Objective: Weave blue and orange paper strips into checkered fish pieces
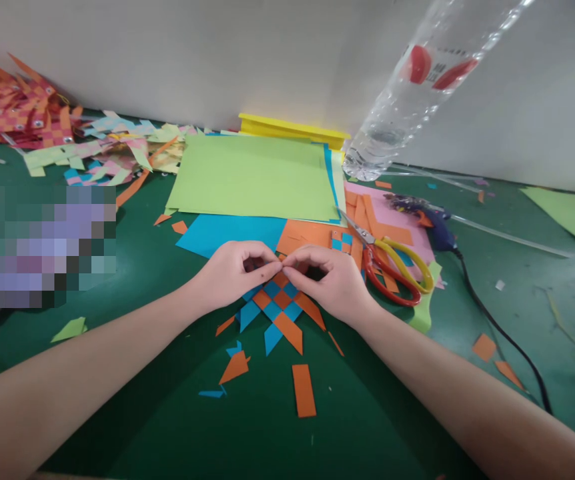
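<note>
An orange and blue woven paper piece (281, 298) lies on the green table in front of me, its cut strip ends fanned towards me. Over its far end, my left hand (237, 270) and my right hand (328, 277) meet, thumb and forefinger pinched on each. The fingertips seem to grip the weave's far tip, which they mostly cover. Red and yellow handled scissors (397, 267) rest just right of my right hand. An orange paper strip (304, 390) and an orange scrap (236, 367) lie nearer to me.
Beyond my hands sit green paper sheets (257, 177) and blue paper (237, 233). A clear bottle (417, 100) leans at the back right, near a blue glue gun (440, 227) with a black cord. Woven orange-red paper pieces (22, 110) and paper scraps (117, 150) heap up back left.
</note>
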Motion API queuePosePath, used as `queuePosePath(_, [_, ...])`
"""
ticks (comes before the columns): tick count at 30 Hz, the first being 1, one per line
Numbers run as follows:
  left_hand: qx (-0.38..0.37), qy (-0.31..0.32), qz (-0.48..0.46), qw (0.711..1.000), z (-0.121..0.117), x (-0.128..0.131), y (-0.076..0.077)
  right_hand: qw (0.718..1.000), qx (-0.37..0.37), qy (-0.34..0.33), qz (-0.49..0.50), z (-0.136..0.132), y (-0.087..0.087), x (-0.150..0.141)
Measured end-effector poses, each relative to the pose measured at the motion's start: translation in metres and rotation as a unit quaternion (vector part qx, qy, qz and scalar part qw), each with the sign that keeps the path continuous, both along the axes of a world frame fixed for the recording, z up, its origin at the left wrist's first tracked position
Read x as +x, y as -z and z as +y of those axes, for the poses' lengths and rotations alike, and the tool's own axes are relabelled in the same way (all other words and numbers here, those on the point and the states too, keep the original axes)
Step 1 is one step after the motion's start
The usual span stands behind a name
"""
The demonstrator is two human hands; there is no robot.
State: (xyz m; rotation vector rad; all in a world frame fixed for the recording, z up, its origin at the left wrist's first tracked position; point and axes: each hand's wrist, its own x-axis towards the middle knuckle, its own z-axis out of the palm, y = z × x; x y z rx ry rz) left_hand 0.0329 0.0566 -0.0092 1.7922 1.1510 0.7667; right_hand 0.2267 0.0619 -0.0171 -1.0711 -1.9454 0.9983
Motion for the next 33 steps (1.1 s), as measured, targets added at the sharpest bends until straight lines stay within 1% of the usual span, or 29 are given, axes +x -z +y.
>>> queuePosePath(3, [-0.004,-0.004,-0.001,1.0,0.0,0.0006,-0.0005,1.0,-0.002,0.002,0.003,0.0002,-0.0004,0.0001])
queuePosePath(10, [-0.014,-0.013,-0.006,1.0,0.0001,0.0018,-0.0017,0.999,-0.032,0.003,0.003,0.0021,-0.0001,0.0014])
queuePosePath(27, [0.004,-0.01,0.007,1.0,0.0001,0.0013,0.0001,1.0,-0.025,0.008,-0.015,0.0018,0.0016,0.0021])
queuePosePath(33, [0.004,-0.013,0.006,1.0,0.0002,0.001,0.0,1.0,-0.025,0.006,-0.006,0.0019,0.0019,0.0016])
